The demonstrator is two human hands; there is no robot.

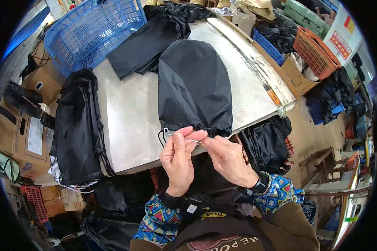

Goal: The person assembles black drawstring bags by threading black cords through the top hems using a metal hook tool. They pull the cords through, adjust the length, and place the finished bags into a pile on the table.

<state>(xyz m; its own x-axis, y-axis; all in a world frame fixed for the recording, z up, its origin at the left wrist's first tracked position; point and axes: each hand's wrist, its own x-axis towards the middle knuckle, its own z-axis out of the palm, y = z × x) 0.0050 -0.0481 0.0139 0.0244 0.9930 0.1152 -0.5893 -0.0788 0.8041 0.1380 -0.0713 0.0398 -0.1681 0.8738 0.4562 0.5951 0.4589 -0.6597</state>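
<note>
A black drawstring bag (pixel 194 83) lies flat on the pale table (pixel 127 121), its gathered edge toward me. At that edge's left corner I see a small white piece (pixel 166 130) and a loop of black cord. Just in front of the gathered edge, my left hand (pixel 179 161) pinches a thin metal needle-like rod (pixel 190 139) between thumb and fingers. My right hand (pixel 228 159) has its fingertips closed on the rod's right end. Whether cord is threaded on the rod is too small to tell.
Folded black bags (pixel 77 125) hang over the table's left edge. More black fabric (pixel 148 46) lies at the back beside a blue plastic basket (pixel 96 33). An orange-handled cutter (pixel 273 96) rests near the right edge. An orange crate (pixel 316 52) and a cardboard box (pixel 299 77) stand beyond.
</note>
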